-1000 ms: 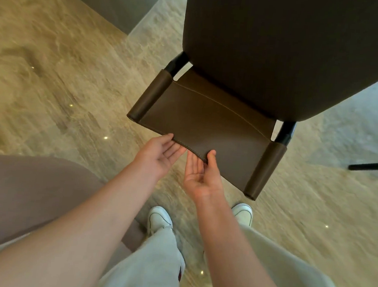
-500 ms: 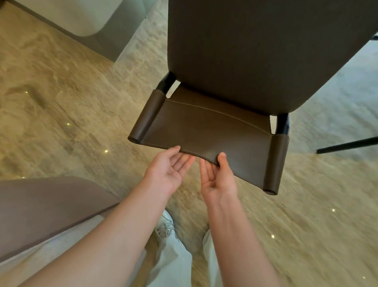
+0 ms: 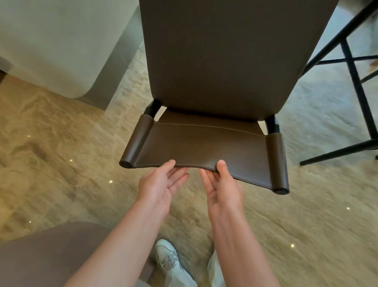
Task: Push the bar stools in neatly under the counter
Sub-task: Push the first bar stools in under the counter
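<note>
Fingers: those of the left hand [image 3: 157,184] are lying nearly straight under the top edge of the backrest [image 3: 205,149], thumb on its upper face; those of the right hand [image 3: 221,189] are doing the same, palm turned up, thumb pressing on the leather from above.
Grip: both hands are lightly pinching the backrest edge rather than wrapping it; how far the fingertips are reaching underneath I cannot tell, since the leather is hiding them.
Stool position: the bar stool [image 3: 224,55] is standing directly ahead of both hands, its seat running away from the person.
Long axis: the backrest edge is lying crosswise, left to right, square to the push.
Counter: the pale counter [image 3: 52,30] is showing at the upper left; whether it is already overhanging the seat is unclear.
Nearer hand: neither; both are sitting near the middle of the edge, close together.
Neighbour: another stool's black legs [image 3: 357,88] are standing just to the right.
</note>
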`<act>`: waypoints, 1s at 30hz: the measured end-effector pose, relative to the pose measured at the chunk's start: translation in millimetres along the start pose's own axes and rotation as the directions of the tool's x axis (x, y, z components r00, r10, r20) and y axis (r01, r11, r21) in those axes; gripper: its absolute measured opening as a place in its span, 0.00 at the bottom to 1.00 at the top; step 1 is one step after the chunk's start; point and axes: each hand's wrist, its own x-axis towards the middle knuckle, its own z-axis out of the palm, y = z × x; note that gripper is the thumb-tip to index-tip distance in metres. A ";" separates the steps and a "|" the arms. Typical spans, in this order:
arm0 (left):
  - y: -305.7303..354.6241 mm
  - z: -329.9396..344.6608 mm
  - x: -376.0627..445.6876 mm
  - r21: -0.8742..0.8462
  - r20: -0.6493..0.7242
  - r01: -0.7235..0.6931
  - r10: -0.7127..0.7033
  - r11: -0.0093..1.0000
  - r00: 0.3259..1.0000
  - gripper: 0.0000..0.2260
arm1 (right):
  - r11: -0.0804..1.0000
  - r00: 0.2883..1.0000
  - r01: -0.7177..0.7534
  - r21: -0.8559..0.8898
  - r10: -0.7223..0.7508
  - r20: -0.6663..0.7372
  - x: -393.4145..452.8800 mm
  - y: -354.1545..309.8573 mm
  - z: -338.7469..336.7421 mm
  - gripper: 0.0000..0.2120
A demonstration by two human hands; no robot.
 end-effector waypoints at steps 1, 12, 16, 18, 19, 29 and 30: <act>3.0 5.7 -3.5 0.000 -0.004 -0.019 0.019 1.000 1.000 0.06 | 1.000 1.000 0.006 -0.016 -0.006 0.002 -2.6 -6.9 3.5 0.07; 48.3 69.6 -36.6 -0.006 0.027 -0.144 0.144 0.990 0.989 0.11 | 0.985 0.994 0.095 -0.145 -0.085 0.073 -30.0 -74.6 48.8 0.07; 79.0 88.3 -46.6 -0.023 0.056 -0.137 0.138 0.990 0.989 0.13 | 0.965 0.986 0.153 -0.214 -0.135 0.096 -39.3 -94.9 70.3 0.09; 95.2 98.6 -52.9 -0.023 0.085 -0.126 0.128 0.992 0.988 0.13 | 0.964 0.983 0.172 -0.202 -0.156 0.096 -43.8 -104.9 84.7 0.09; 104.7 103.7 -55.0 -0.015 0.099 -0.123 0.124 0.992 0.987 0.13 | 0.964 0.982 0.178 -0.196 -0.162 0.094 -46.6 -110.0 93.7 0.09; 163.3 148.3 -65.1 0.104 0.094 -0.143 0.133 0.984 0.987 0.14 | 0.972 0.982 0.191 -0.134 -0.188 0.033 -69.9 -154.0 156.2 0.07; 169.7 151.6 -65.6 0.112 0.099 -0.136 0.125 0.984 0.987 0.14 | 0.973 0.980 0.197 -0.123 -0.194 0.030 -71.4 -156.8 162.1 0.07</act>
